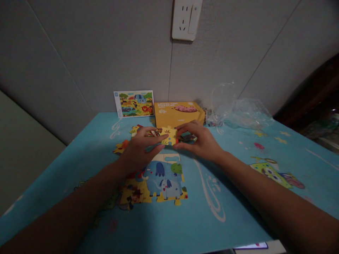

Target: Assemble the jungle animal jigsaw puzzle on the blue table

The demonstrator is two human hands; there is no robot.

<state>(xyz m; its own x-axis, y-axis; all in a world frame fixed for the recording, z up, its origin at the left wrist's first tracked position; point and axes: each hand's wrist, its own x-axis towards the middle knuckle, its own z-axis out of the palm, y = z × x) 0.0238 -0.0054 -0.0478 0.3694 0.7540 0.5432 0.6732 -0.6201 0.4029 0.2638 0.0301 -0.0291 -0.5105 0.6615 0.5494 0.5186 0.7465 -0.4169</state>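
Observation:
A yellow jigsaw puzzle piece [168, 137] with small leaf marks is raised between my two hands. My right hand [202, 140] pinches its right edge between thumb and fingers. On the other side, the index finger and thumb of my left hand [137, 146] close on its left edge. Below them lies a partly joined puzzle [165, 180] showing blue elephants and a green tree; my left hand and forearm cover part of its left side. Loose puzzle pieces [121, 146] lie left of and behind my left hand, partly hidden by it. Another piece shows behind my right fingers.
Against the wall stand a picture card [136, 104] of the animal scene and a yellow puzzle box [177, 114]. Crumpled clear plastic [246, 113] lies at back right. A blue patterned cloth [233, 218] covers the table. A wall socket [186, 19] is above.

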